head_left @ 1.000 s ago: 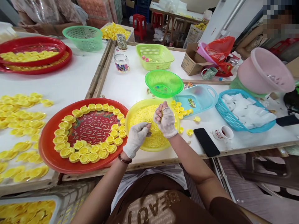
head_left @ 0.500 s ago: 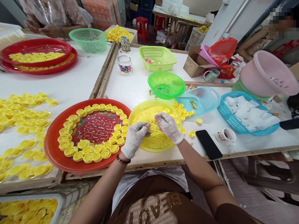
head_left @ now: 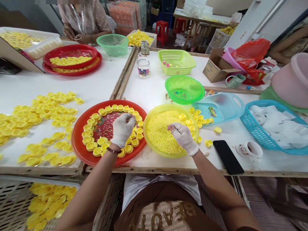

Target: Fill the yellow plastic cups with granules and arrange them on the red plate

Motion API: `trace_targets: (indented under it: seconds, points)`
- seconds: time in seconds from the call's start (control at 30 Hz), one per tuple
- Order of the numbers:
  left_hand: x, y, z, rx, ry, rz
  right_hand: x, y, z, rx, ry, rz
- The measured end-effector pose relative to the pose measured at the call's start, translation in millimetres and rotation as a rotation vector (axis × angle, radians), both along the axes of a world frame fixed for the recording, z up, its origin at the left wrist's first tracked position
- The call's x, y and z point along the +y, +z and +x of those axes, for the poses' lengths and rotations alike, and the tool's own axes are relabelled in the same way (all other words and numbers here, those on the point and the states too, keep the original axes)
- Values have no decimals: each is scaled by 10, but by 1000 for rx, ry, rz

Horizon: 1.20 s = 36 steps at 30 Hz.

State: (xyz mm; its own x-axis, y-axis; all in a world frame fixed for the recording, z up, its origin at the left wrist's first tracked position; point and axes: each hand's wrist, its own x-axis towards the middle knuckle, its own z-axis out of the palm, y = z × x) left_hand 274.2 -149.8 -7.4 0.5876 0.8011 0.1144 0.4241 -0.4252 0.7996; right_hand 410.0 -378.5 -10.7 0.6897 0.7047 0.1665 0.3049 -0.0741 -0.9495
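Observation:
My left hand [head_left: 123,129], in a white glove, is over the red tray [head_left: 79,141], its fingers pinched near the tray's inner right side; what they hold, if anything, is hidden. Yellow round pieces [head_left: 91,146] line the tray in a ring. Over the yellow bowl [head_left: 148,144] of small yellow bits [head_left: 160,131] is my right hand [head_left: 183,136], also gloved, with fingers pressed together; I cannot make out anything in them. Several yellow cups [head_left: 189,122] lie at the bowl's right rim.
A black phone [head_left: 228,157] and a white cup [head_left: 249,149] stand at right, beside a blue basket [head_left: 264,139] of white pieces. Behind are green bowls and baskets [head_left: 184,89]. Yellow pieces [head_left: 48,112] cover the left table. A person [head_left: 84,19] sits at the back left.
My left hand has moved left from the yellow bowl to over the red tray. My right hand stays over the bowl, now apart from the left. The view has turned left.

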Motion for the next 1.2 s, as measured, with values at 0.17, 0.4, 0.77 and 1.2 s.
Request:
trace_targets:
  seconds: [0.17,0.4,0.77,1.2]
  points:
    - [590,-304,-34,319,50,242,60,-63,-41,-388,143,-223]
    - [546,-485,82,413,-107,228,136,-72,-226,-887,166,-695]
    - [-775,204,1311,174,-527,304,257,-101,-255,-647,195,-846]
    - [-609,182,1373,107,-384,41,189,-162,-67,151,-24,68]
